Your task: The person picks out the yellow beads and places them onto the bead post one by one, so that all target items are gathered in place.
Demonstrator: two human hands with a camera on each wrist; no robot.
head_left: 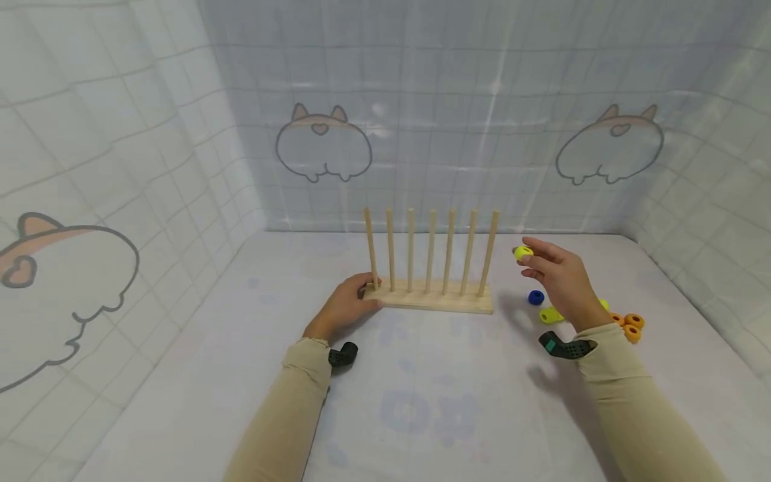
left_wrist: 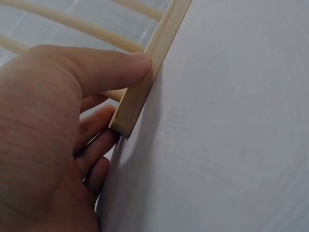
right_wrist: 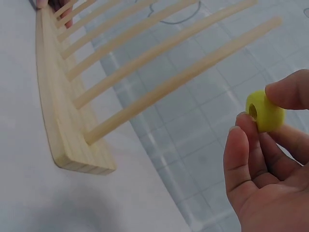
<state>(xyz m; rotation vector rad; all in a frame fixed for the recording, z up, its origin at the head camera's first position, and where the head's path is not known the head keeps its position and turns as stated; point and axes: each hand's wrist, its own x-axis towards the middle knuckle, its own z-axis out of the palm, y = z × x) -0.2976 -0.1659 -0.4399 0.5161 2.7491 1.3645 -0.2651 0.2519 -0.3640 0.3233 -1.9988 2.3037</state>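
Note:
A wooden peg rack [head_left: 430, 303] stands on the table, several bare upright pegs rising from its flat base. My left hand [head_left: 345, 306] holds the base at its left end. In the left wrist view the thumb [left_wrist: 137, 67] lies over the base's front edge, and the other fingers sit behind and under its end. Up in the air to the right of the rack, my right hand [head_left: 563, 284] pinches a yellow bead [right_wrist: 263, 111] between thumb and fingers. The bead's hole faces the pegs in the right wrist view, and the bead is apart from them.
Below the right hand lie a blue bead [head_left: 536, 297] and a yellow bead [head_left: 549, 315], with more yellow partly hidden by the wrist. Several orange beads [head_left: 632, 333] cluster further right. A cat-patterned, grid-lined curtain [head_left: 458, 154] closes off the back and sides.

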